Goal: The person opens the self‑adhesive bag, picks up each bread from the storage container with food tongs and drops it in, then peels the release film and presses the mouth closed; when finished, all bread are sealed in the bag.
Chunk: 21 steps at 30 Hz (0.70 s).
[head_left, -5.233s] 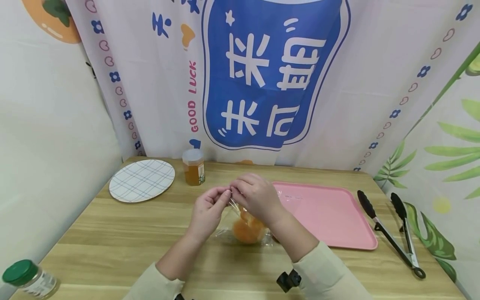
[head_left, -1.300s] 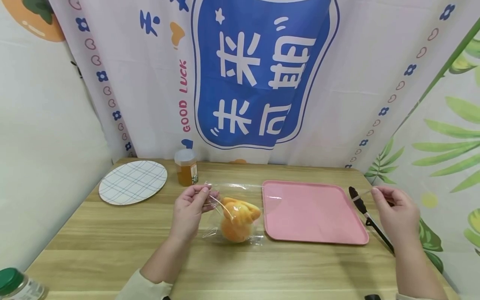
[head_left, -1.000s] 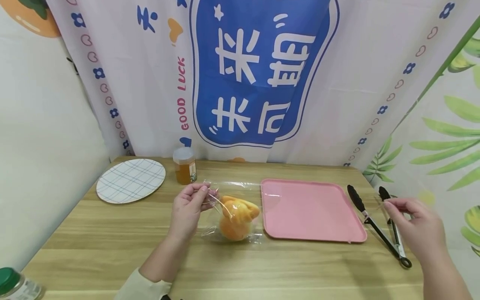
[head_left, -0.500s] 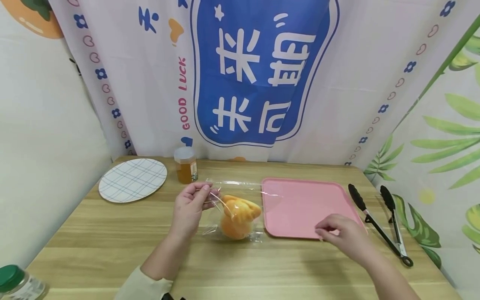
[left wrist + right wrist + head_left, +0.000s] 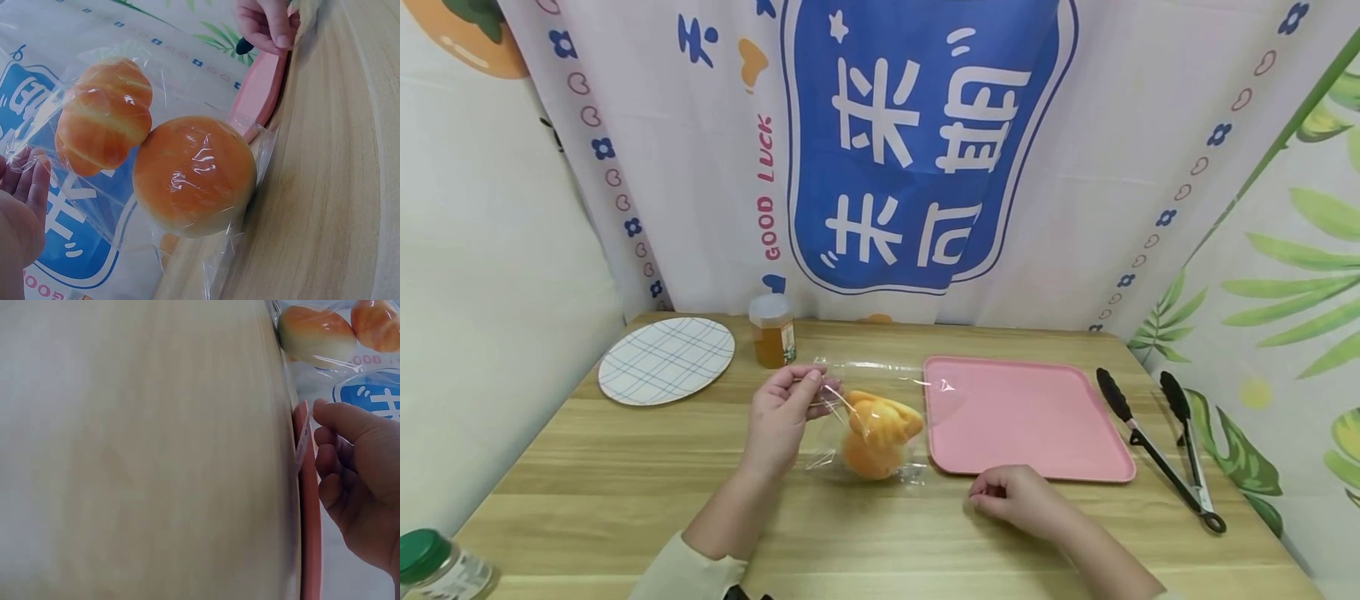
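A clear plastic bag with two orange buns lies on the wooden table, left of the pink tray. My left hand pinches the bag's top edge and holds it up. The left wrist view shows a round bun and a twisted bun inside the film, with my left hand at the lower left. My right hand rests on the table in front of the tray, fingers curled. In the right wrist view my right hand pinches a thin clear plastic strip.
Black-tipped metal tongs lie right of the tray. A checked plate and a jar of amber liquid stand at the back left. A green-lidded jar sits at the front left corner. Curtains close the back and right.
Both hands were at the bag's top; then my right hand went out to the tongs and came back left to the table in front of the tray. My left hand stayed on the bag.
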### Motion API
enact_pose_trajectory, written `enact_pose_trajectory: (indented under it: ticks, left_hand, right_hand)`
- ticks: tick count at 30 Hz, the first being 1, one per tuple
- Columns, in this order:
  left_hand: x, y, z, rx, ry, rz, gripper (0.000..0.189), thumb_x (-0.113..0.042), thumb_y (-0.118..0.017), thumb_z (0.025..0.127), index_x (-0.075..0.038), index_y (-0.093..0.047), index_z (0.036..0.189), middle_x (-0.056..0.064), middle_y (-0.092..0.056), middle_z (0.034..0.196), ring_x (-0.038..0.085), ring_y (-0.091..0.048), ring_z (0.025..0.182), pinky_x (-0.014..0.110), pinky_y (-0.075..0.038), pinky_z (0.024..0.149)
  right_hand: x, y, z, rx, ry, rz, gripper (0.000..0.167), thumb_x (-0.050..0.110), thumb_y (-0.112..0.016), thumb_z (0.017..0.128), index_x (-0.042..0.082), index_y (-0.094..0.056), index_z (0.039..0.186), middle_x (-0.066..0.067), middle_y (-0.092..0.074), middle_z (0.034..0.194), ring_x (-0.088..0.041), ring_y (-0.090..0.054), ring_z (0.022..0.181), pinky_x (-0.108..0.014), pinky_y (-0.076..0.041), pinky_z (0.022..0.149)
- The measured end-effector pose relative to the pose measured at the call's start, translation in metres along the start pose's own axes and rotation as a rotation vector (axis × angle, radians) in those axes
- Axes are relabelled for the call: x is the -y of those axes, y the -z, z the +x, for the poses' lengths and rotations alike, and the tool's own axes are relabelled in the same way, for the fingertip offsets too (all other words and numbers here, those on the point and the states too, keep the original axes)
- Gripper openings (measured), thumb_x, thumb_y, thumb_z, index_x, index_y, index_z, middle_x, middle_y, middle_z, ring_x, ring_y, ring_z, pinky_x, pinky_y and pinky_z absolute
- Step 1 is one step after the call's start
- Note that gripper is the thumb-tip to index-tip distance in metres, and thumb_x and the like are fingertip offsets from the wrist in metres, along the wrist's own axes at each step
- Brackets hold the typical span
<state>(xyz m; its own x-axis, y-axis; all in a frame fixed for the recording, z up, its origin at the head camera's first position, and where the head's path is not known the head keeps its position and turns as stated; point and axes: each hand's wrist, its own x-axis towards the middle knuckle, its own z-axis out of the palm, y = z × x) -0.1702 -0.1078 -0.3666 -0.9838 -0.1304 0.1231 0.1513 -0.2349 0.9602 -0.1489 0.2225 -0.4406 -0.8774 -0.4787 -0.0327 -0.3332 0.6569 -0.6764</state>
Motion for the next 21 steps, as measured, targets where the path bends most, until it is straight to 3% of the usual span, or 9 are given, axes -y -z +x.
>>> enact_pose_trajectory:
  ticks: [9, 13, 16, 21]
  left_hand:
    - [0.0, 0.001, 0.0, -0.004, 0.01, 0.02, 0.017, -0.006, -0.051, 0.101, 0.008, -0.058, 0.107, -0.008, -0.075, 0.08, 0.009, -0.073, 0.078, 0.025, -0.062, 0.069]
    - [0.0, 0.001, 0.0, -0.003, 0.01, 0.017, 0.018, -0.007, -0.051, 0.101, 0.009, -0.057, 0.108, -0.009, -0.075, 0.079, 0.009, -0.073, 0.077, 0.025, -0.062, 0.069]
    - [0.0, 0.001, 0.001, -0.004, 0.013, 0.022, 0.019, -0.007, -0.051, 0.101, 0.01, -0.057, 0.109, -0.009, -0.074, 0.079, 0.009, -0.073, 0.077, 0.025, -0.062, 0.069]
    - [-0.001, 0.001, 0.001, -0.004, 0.016, 0.025, 0.016, -0.007, -0.051, 0.101, 0.006, -0.058, 0.107, -0.009, -0.074, 0.08, 0.009, -0.073, 0.077, 0.025, -0.062, 0.069]
  right_hand:
    - [-0.003, -0.008, 0.004, 0.091, -0.023, 0.092, 0.014, 0.026, -0.067, 0.093, 0.014, -0.074, 0.095, 0.008, -0.065, 0.071, 0.002, -0.054, 0.059, -0.019, -0.05, 0.053]
    - [-0.002, -0.006, 0.004, 0.105, -0.079, 0.237, 0.027, 0.031, -0.059, 0.098, 0.007, -0.072, 0.102, 0.0, -0.065, 0.072, -0.004, -0.057, 0.059, -0.023, -0.053, 0.052]
    - [0.0, -0.001, 0.003, 0.069, -0.109, 0.339, 0.035, 0.03, -0.053, 0.101, 0.0, -0.068, 0.107, -0.005, -0.064, 0.073, -0.007, -0.057, 0.058, -0.024, -0.055, 0.052]
    - [0.014, 0.018, 0.012, -0.112, -0.069, 0.34, 0.036, 0.024, -0.049, 0.103, -0.006, -0.064, 0.114, -0.015, -0.065, 0.083, -0.009, -0.059, 0.065, -0.024, -0.056, 0.06]
